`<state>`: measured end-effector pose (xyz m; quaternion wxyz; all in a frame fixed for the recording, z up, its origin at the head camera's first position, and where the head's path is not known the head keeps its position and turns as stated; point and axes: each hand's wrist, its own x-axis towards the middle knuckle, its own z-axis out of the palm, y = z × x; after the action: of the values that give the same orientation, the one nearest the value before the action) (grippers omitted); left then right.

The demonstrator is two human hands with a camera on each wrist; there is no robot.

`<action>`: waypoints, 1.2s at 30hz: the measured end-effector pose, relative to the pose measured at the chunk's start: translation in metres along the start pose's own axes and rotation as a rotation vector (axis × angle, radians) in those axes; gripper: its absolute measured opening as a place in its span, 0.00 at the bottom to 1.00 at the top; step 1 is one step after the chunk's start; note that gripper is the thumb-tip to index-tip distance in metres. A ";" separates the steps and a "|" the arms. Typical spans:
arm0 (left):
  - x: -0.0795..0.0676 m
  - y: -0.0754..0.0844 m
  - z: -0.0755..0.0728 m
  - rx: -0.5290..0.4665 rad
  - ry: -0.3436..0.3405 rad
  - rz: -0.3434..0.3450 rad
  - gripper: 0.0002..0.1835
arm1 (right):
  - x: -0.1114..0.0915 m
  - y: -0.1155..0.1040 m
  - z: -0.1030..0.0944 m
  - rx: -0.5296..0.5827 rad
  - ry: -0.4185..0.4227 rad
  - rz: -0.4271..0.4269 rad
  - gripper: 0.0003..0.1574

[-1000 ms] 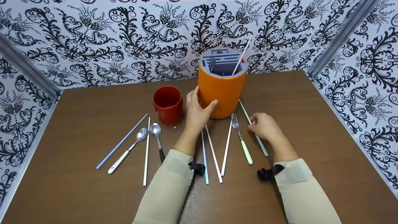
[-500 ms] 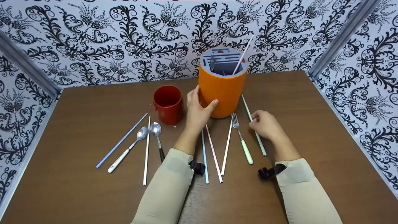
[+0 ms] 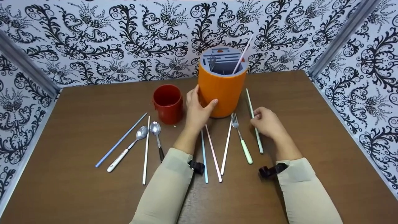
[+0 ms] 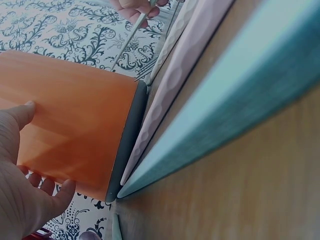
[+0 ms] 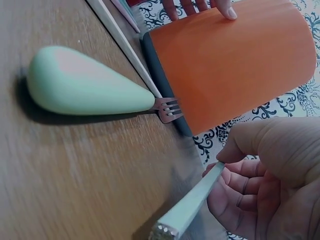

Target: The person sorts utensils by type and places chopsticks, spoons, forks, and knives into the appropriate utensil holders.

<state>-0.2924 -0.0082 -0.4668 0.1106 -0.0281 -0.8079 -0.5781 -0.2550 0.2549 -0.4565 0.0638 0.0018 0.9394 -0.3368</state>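
Head view: right of centre, the right hand (image 3: 268, 123) is pinching 1 slim pale-green chopstick (image 3: 258, 137), its long axis running steeply, slightly upper-left to lower-right; the left hand (image 3: 198, 113), farther from it, is clasping a tall orange cylindrical holder (image 3: 228, 91).

Left wrist view: at top centre, the chopstick's far end is pointing lower left.

Right wrist view: its near end is pointing lower left.

The holder (image 3: 228, 90) looks smooth plastic, the fork tines (image 3: 235, 122) metal.
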 end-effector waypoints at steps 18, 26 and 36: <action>0.002 0.000 0.000 -0.003 0.024 0.030 0.47 | -0.001 -0.008 -0.002 0.242 0.060 -0.011 0.24; 0.002 0.000 0.000 0.000 0.022 0.016 0.47 | -0.001 -0.006 -0.002 0.390 0.059 -0.005 0.23; 0.001 0.000 0.000 0.003 0.008 0.002 0.47 | -0.001 -0.007 -0.007 0.574 0.079 -0.016 0.18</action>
<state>-0.2933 -0.0078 -0.4666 0.1143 -0.0266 -0.8085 -0.5767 -0.2554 0.2538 -0.4471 0.0215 0.0256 0.8074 -0.5890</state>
